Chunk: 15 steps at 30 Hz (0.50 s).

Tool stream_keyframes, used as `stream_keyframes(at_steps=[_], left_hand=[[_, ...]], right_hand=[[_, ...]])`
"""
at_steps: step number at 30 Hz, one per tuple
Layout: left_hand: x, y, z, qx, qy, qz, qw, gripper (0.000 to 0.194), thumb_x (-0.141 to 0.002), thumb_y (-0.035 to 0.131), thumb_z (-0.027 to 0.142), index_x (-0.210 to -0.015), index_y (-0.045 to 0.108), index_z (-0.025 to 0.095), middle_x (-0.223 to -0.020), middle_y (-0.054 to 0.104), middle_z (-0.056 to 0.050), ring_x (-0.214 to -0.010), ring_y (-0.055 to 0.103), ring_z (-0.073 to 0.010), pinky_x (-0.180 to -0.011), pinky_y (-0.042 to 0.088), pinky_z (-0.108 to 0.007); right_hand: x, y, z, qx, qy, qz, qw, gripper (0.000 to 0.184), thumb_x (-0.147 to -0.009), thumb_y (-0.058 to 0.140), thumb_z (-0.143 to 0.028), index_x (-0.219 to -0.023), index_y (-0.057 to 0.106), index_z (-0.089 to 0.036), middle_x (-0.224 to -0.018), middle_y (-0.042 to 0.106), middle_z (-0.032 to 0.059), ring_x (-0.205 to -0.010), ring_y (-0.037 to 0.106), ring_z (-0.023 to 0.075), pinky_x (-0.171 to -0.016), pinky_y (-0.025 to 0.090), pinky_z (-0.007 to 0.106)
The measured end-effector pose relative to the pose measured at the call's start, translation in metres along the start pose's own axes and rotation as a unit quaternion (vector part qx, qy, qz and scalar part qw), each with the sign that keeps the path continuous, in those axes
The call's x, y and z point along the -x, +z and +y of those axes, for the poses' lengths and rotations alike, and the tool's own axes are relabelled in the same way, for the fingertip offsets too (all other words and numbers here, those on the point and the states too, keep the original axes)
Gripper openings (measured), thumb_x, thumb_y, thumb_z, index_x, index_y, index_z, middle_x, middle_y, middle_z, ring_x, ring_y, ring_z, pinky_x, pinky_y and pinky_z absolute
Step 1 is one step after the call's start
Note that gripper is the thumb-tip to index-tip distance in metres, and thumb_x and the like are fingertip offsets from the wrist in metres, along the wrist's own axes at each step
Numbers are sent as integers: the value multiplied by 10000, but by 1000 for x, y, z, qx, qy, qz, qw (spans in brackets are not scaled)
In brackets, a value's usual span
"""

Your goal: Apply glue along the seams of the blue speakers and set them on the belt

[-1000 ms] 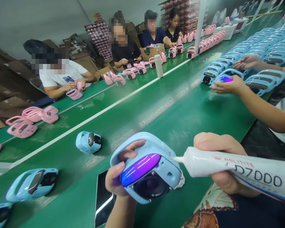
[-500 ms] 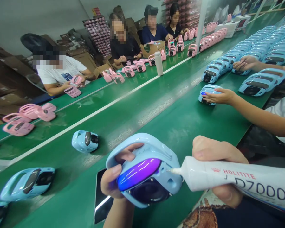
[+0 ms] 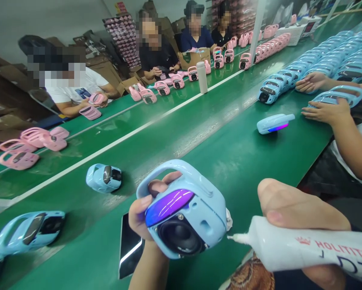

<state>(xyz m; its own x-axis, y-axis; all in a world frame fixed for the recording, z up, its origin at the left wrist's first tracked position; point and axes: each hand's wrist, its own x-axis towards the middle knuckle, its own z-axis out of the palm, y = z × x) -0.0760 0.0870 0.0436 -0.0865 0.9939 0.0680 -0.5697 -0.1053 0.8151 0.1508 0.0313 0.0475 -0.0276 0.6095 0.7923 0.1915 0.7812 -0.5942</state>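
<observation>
My left hand (image 3: 143, 213) grips a light blue speaker shell (image 3: 199, 209) with a handle, a glowing purple panel and a black speaker cone facing me. In my right hand (image 3: 292, 209) is a white glue tube (image 3: 301, 247) printed in red and dark letters. Its thin nozzle points left and ends just off the shell's lower right corner. A dark phone (image 3: 129, 247) lies on the green belt (image 3: 229, 161) under my left wrist.
Loose blue shells (image 3: 104, 178) (image 3: 26, 231) lie left on the belt, another blue shell (image 3: 274, 123) lies ahead. A co-worker's hands (image 3: 322, 110) rest by rows of blue shells (image 3: 319, 64) at right. Across the belt, several seated people handle pink shells (image 3: 32, 141); a white bottle (image 3: 202, 77) stands upright.
I have turned the shell so its speaker cone faces me, and the glue nozzle has dropped from its upper right side to its lower right corner. The co-worker set a lit shell on the belt.
</observation>
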Motion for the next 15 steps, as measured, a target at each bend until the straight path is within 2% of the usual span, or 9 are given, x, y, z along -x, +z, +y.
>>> stream_keyframes(at_steps=[4, 8, 11, 15], left_hand=[[-1, 0, 0, 16, -13, -28, 999, 232, -666, 643, 411, -660, 698, 186, -890, 747, -74, -816, 703, -289, -779, 582, -423], [-2, 2, 0, 37, -45, -52, 997, 214, -655, 646, 416, -656, 708, 211, -925, 768, -69, -712, 710, -273, -750, 592, -448], [-2, 4, 0, 36, -39, -46, 998, 202, -642, 648, 414, -646, 704, 221, -908, 769, -63, -698, 711, -269, -742, 597, -445], [-2, 7, 2, 18, -23, -39, 999, 219, -666, 632, 426, -646, 714, 224, -890, 770, -64, -667, 709, -250, -748, 601, -434]], right_hand=[[3, 0, 0, -22, 7, -46, 999, 327, -986, 462, -478, -1041, 596, -186, -516, 530, -72, -405, 484, 34, -386, 349, 293], [-1, 1, -3, -21, 23, -37, 999, 298, -974, 480, -462, -973, 601, -190, -512, 504, -82, -413, 483, 26, -402, 368, 281], [-5, 1, -6, -21, 33, -39, 998, 290, -962, 493, -462, -968, 611, -197, -530, 500, -96, -425, 487, 23, -405, 380, 286], [-3, -1, -1, 4, -17, -29, 999, 287, -976, 481, -421, -1077, 613, -187, -513, 441, -86, -406, 434, 42, -365, 343, 315]])
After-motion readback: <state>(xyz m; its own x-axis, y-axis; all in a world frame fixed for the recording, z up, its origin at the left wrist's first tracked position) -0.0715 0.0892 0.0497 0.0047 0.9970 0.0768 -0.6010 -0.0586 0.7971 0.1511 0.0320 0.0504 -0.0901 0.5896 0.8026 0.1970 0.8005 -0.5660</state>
